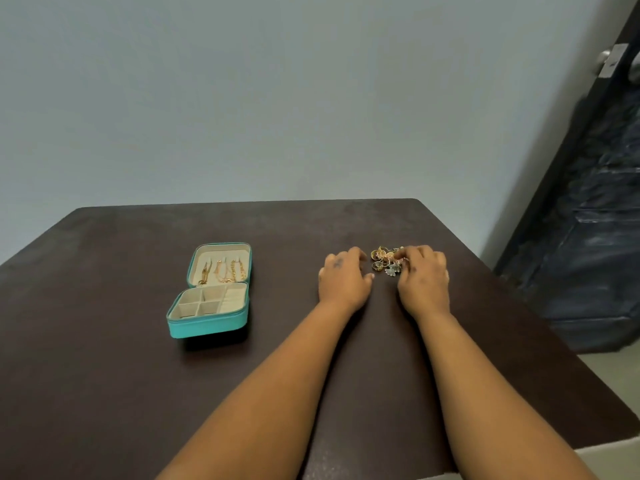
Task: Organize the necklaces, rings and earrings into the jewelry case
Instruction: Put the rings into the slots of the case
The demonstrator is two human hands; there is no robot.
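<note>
On the dark table [104, 341], the right hand [423, 278] curls its fingers [401, 253] onto a pile of rings and earrings [384, 260], the left hand [343, 277] rests loosely curled beside it, and the open teal jewelry case [211, 299], 3 necklaces [223, 270] in its lid, lies well apart.

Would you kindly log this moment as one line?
jewelry case open, necklaces in lid | both hands at jewelry pile | right hand picking

Bare table [104, 341] stretch between jewelry case [209, 306] and left hand [343, 277]: open passage. Case lid lies flat, open, no upright barrier. Jewelry pile [386, 263] wedged between 2 hands, right hand [424, 278] seemingly touching it. Wall [242, 98] bounds far table edge.
</note>
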